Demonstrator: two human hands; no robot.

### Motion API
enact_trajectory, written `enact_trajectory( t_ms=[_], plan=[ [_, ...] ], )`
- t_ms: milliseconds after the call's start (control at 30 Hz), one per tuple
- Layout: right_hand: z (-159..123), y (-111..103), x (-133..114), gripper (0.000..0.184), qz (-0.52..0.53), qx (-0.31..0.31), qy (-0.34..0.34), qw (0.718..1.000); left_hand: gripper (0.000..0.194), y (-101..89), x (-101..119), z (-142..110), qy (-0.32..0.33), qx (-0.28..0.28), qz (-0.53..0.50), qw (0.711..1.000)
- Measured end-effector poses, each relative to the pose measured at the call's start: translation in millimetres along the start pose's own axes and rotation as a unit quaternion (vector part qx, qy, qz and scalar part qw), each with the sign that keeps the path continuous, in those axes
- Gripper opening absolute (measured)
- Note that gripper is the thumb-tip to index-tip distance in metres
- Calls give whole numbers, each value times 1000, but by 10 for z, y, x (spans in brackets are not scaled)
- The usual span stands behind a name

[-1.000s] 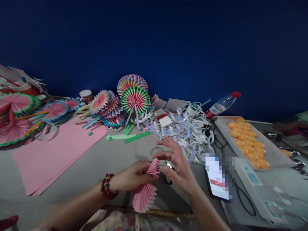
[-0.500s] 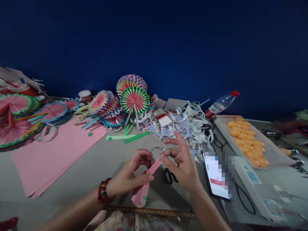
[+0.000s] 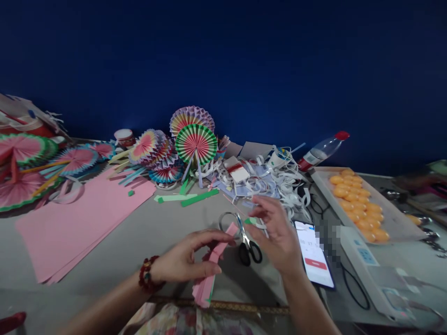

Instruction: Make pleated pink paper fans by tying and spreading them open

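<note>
My left hand (image 3: 190, 260) is closed around a folded strip of pleated pink paper (image 3: 204, 286), pinched between thumb and fingers. The strip slants away from me, with a thin green edge showing near its lower end. My right hand (image 3: 274, 232) is raised to the right of the strip, apart from it, fingers loosely bent and spread. A small green scrap (image 3: 250, 221) shows beside its fingertips; whether they touch it is unclear. Between my hands lies a pair of scissors (image 3: 246, 249) with black handles, next to a clear ring (image 3: 222, 217) partly behind the strip.
Pink sheets (image 3: 84, 223) lie at left. Finished paper fans (image 3: 196, 145) stand at the back near white paper scraps (image 3: 289, 181). To the right are a phone (image 3: 316, 260), a plastic bottle (image 3: 323, 151), a tray (image 3: 401, 225) of orange pieces and a power strip (image 3: 375, 279).
My right hand has let go of the strip's upper end and moved right, uncovering the scissors. My left hand still grips the pleated paper, its fingers now reaching further over it.
</note>
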State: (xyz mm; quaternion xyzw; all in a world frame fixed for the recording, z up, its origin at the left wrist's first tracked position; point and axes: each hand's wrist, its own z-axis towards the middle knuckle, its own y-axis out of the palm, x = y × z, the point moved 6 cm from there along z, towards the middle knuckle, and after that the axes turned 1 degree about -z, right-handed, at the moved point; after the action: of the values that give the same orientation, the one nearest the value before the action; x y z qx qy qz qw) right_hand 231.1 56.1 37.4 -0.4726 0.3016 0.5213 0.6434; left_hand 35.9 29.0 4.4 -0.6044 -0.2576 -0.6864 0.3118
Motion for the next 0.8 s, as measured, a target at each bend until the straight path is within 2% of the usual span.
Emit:
enact_trajectory(
  t_ms=[67, 133, 267, 333, 433, 567, 800],
  plan=[
    [21, -129, -88, 20, 1, 12, -18, 1000, 51, -7, -1, 5, -11, 6, -9, 1000],
    [37, -166, -160, 4, 52, -25, -5, 998, 53, -10, -21, 5, -24, 10, -15, 1000],
    [21, 5, -208, 15, 152, -160, 99, 970, 60, 10, -84, -20, -19, 5, -16, 1000],
    [0, 108, -185, 19, 186, -199, 152, 950, 64, 14, -99, -40, -5, 5, 1, 1000],
    [-18, 191, -118, 23, 215, -207, 199, 933, 69, 18, -80, -62, 7, 0, 43, 999],
    [-37, 210, -34, 23, 208, -202, 227, 930, 69, 15, -20, -53, -1, -6, 82, 997],
    [-5, 198, 26, 26, 139, -207, 228, 941, 72, 19, -89, -25, -68, 2, -1, 998]
  ],
)
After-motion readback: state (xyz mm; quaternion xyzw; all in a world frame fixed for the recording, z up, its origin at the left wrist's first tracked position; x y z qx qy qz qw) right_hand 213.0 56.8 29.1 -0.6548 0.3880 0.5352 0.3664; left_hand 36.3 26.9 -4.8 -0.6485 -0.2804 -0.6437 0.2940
